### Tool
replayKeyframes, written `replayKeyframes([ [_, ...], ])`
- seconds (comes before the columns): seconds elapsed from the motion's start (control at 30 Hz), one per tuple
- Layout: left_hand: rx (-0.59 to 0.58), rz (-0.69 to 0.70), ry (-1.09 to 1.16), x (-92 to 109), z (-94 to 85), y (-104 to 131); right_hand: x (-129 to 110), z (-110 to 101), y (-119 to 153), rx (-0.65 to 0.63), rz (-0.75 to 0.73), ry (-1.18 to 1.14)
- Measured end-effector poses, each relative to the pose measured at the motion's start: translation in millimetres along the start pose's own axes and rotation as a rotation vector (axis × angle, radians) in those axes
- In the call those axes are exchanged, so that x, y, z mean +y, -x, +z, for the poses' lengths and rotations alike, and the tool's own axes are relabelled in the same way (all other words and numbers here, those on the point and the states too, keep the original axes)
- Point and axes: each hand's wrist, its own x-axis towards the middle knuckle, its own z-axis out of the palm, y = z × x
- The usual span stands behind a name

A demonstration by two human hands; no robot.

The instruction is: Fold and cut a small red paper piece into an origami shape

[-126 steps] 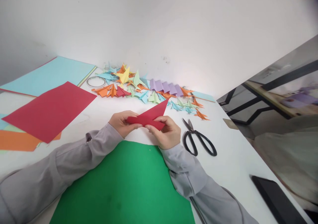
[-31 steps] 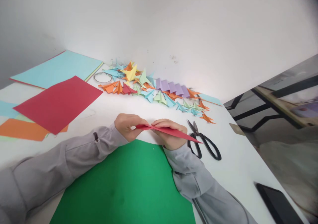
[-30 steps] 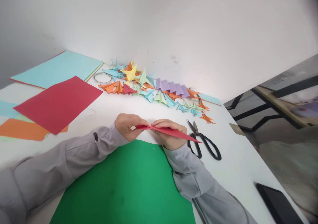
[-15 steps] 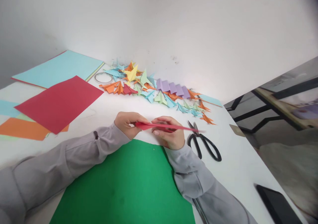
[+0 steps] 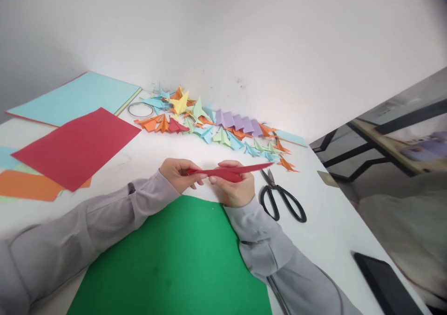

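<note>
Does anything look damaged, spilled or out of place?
Nothing looks spilled. The left sleeve shows a dark patch, perhaps a hole; dark marks spot the plain wall; the scissors lie slightly open beside the right hand.

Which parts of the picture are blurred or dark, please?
Head view: the folded red paper and scissors look fairly clear; head view: the black frame at right is soft and blurred; head view: the wall is dimmer at left, the top-right corner dark.
</note>
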Motion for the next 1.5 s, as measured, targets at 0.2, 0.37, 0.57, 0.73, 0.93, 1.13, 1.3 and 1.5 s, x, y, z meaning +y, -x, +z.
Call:
replayKeyframes([
  [0.2, 0.037, -0.020, 0.027, 0, 2.6, -1, -1, 2, 2, -0.014, 0.072, -0.080],
  [0.37, -0.001, 0.089, -0.039, -2, -1.4, -1, 3, -1, -2, -0.086, 0.004, -0.175],
  [0.57, -0.098, 0.146, -0.157, 6, -7.5, 0, 9, -6, -7, -0.172, -0.089, -0.190],
  [0.73, -0.139, 0.309, -0.258, 8, -9.4, 0, 10, -9, -8, -0.222, -0.122, -0.246],
  [0.93, -0.125, 0.602, -0.345, 6, -9.8, -3, 8, -8, -10, -0.244, -0.132, -0.274],
  [1.13, -0.098, 0.706, -0.372, 4, -10.1, -4, 6, -5, -9, -0.214, -0.120, -0.300],
  [1.3, -0.113, 0.683, -0.397, 9, -8.6, -2, 8, -7, -9, -0.211, -0.069, -0.300],
  [1.5, -0.053, 0.660, -0.464, 8, -7.9, -1, 10, -9, -10, -0.237, -0.057, -0.346],
])
